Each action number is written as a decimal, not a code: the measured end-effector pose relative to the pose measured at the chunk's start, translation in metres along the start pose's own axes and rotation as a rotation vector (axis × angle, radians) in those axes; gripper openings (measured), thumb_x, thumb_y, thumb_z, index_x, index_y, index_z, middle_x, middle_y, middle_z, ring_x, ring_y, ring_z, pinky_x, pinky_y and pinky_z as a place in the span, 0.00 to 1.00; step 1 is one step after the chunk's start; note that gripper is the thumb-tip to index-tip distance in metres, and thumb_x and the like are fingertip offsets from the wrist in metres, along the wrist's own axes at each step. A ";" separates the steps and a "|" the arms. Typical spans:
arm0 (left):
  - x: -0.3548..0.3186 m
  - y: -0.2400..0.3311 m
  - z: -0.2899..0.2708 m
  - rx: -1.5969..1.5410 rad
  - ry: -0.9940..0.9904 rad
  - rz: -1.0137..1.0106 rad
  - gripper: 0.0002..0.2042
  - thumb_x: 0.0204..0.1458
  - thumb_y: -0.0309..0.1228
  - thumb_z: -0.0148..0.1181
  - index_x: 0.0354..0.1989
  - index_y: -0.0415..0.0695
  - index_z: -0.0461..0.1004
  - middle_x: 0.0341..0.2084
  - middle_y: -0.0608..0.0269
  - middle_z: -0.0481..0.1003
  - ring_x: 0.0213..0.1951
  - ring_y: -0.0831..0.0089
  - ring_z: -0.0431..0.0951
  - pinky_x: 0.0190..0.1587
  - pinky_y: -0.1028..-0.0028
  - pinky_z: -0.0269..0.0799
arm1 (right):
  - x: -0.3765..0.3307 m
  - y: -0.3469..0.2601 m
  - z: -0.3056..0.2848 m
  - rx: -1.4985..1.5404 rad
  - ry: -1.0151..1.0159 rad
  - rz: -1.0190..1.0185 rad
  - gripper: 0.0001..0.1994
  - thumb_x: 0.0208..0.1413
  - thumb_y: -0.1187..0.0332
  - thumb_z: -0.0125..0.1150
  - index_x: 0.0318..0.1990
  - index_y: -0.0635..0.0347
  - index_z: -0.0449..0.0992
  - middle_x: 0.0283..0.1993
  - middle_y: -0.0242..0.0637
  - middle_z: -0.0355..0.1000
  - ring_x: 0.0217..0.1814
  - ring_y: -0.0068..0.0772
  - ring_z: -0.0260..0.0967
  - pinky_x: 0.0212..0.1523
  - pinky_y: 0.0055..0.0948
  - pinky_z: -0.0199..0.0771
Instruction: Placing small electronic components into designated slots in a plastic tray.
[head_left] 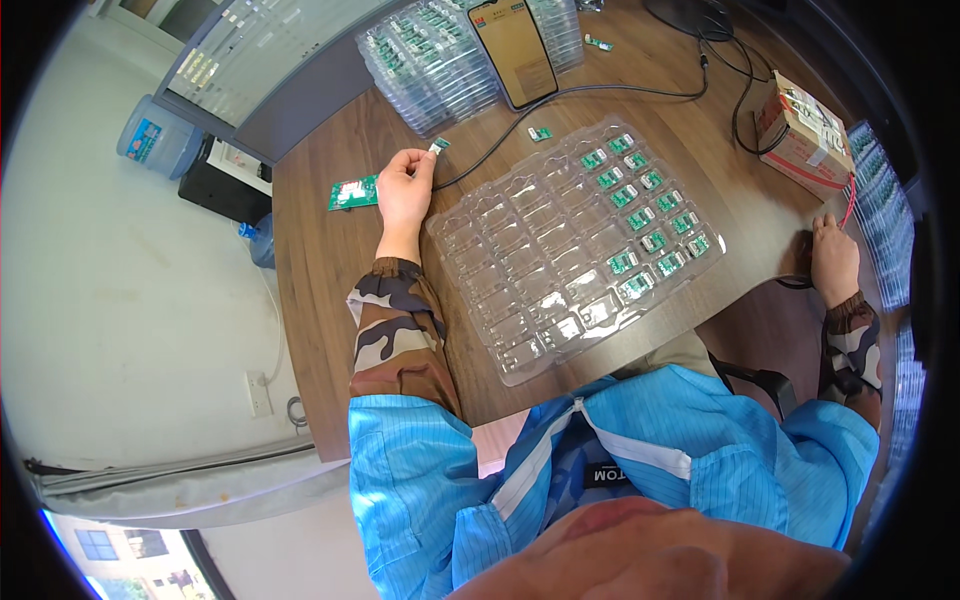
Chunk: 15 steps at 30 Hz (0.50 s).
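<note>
One small green board [439,145] pinched in left hand [404,187], upper middle of frame | right hand [833,258] flat on table [330,250], far right, holding nothing | step: filling clear tray [560,250] | next, likely: careful drop into an empty pocket

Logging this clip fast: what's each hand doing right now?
Left hand: closed, pinching a small circuit board.
Right hand: resting on the table edge, holding nothing visible.

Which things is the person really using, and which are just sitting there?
Being used: small green board pinched in the left hand; clear tray part-filled with boards; larger green board.

Just lying about: phone, cardboard box, water jug, right hand resting.
</note>
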<state>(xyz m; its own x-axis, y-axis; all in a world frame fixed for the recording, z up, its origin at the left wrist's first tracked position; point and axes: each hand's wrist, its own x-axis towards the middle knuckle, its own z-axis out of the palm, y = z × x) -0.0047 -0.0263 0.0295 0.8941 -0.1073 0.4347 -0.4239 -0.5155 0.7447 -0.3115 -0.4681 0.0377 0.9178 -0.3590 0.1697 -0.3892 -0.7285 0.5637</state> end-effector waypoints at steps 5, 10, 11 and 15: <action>0.002 0.000 0.002 0.012 -0.028 -0.038 0.08 0.43 0.33 0.57 0.25 0.40 0.73 0.16 0.68 0.70 0.20 0.81 0.66 0.25 0.79 0.62 | 0.004 0.005 0.008 0.042 -0.010 -0.016 0.06 0.42 0.78 0.47 0.31 0.63 0.66 0.31 0.40 0.64 0.28 0.38 0.68 0.26 0.30 0.70; 0.001 -0.002 -0.003 -0.084 -0.028 -0.024 0.08 0.44 0.31 0.57 0.26 0.38 0.72 0.16 0.70 0.70 0.21 0.84 0.64 0.25 0.82 0.61 | 0.008 0.010 0.008 0.148 -0.024 -0.084 0.12 0.39 0.80 0.46 0.36 0.67 0.65 0.34 0.44 0.64 0.28 0.43 0.67 0.27 0.33 0.68; 0.000 0.000 -0.005 -0.095 -0.035 -0.050 0.08 0.45 0.31 0.57 0.26 0.38 0.72 0.16 0.70 0.70 0.21 0.85 0.64 0.25 0.83 0.60 | 0.009 0.011 0.009 0.176 -0.022 -0.101 0.13 0.38 0.81 0.46 0.37 0.68 0.65 0.34 0.46 0.64 0.27 0.45 0.66 0.27 0.34 0.68; 0.002 0.002 0.001 -0.091 -0.028 -0.054 0.07 0.45 0.30 0.57 0.26 0.37 0.72 0.17 0.73 0.69 0.22 0.87 0.63 0.25 0.86 0.58 | 0.004 0.013 0.003 0.242 0.001 -0.094 0.15 0.37 0.82 0.44 0.38 0.69 0.64 0.37 0.49 0.64 0.28 0.48 0.66 0.28 0.36 0.67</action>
<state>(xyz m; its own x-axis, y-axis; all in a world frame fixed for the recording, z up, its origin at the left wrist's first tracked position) -0.0040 -0.0285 0.0312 0.9192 -0.1058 0.3792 -0.3851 -0.4421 0.8101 -0.3133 -0.4801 0.0432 0.9510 -0.2820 0.1268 -0.3091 -0.8770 0.3678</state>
